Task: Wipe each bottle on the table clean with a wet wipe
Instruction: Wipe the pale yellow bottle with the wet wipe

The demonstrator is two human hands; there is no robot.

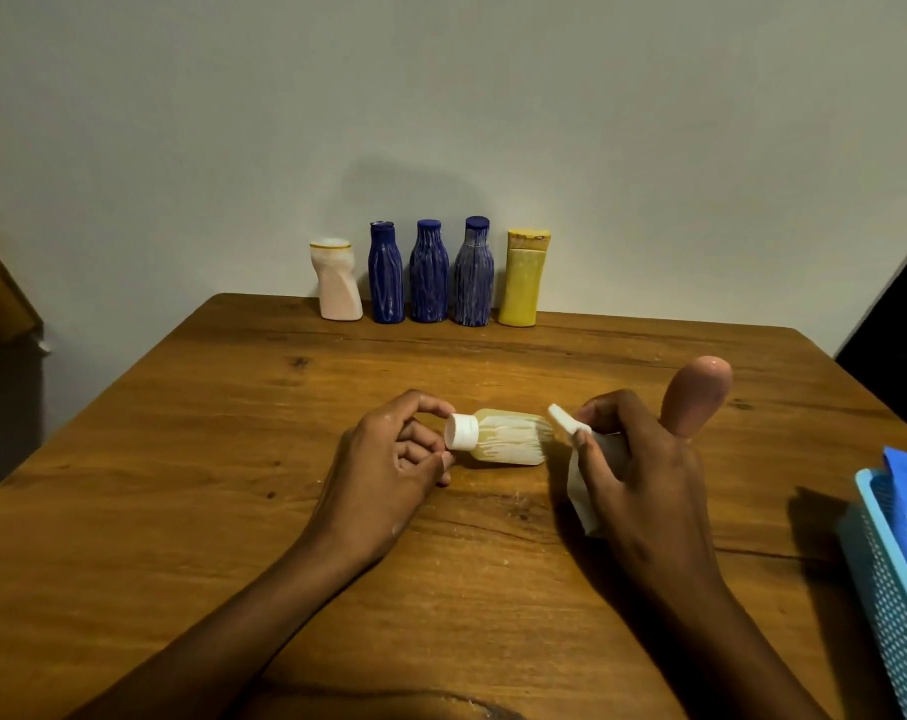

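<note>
Head-worn wide view, facing forward and down, close over table (181, 459)

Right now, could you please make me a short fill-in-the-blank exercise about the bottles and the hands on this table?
1. The left hand pinches the small bottle by its white ____.
2. The small bottle lies on its ____ on the table.
3. The right hand holds a white ____.
4. In the back row, ____ blue bottles stand between the pink bottle and the yellow bottle.

Missing words: cap; side; wipe; three
</note>
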